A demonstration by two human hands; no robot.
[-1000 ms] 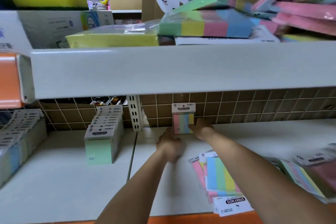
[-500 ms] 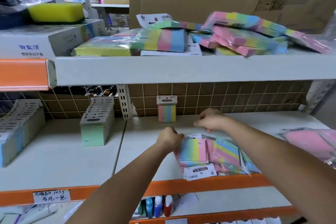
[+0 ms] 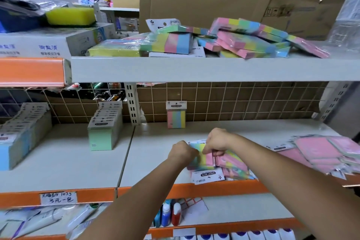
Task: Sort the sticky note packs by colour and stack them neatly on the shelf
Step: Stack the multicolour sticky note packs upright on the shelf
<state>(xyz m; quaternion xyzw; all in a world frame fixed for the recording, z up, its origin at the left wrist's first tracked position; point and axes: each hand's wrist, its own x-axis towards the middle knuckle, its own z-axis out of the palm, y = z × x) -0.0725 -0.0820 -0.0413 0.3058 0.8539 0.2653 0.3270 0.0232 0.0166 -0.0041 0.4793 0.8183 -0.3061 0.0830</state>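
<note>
Both the left hand (image 3: 182, 153) and right hand (image 3: 216, 142) pinch the striped pastel plastic-wrapped sticky-note pack (image 3: 203, 159), at six o'clock from the upright pastel pack (image 3: 176, 118).

Rainbow-striped sticky note pack (image 3: 202, 157): lower centre, flat atop a loose pile. Upright pack (image 3: 176, 115): mid-frame, against tiled back wall. Jumbled striped packs (image 3: 243, 40): upper shelf, upper centre-right. Pink packs (image 3: 321, 152): right edge.

Two bare forearms, no sleeves visible, left hand (image 3: 182, 153), right hand (image 3: 217, 142), no rings
</note>
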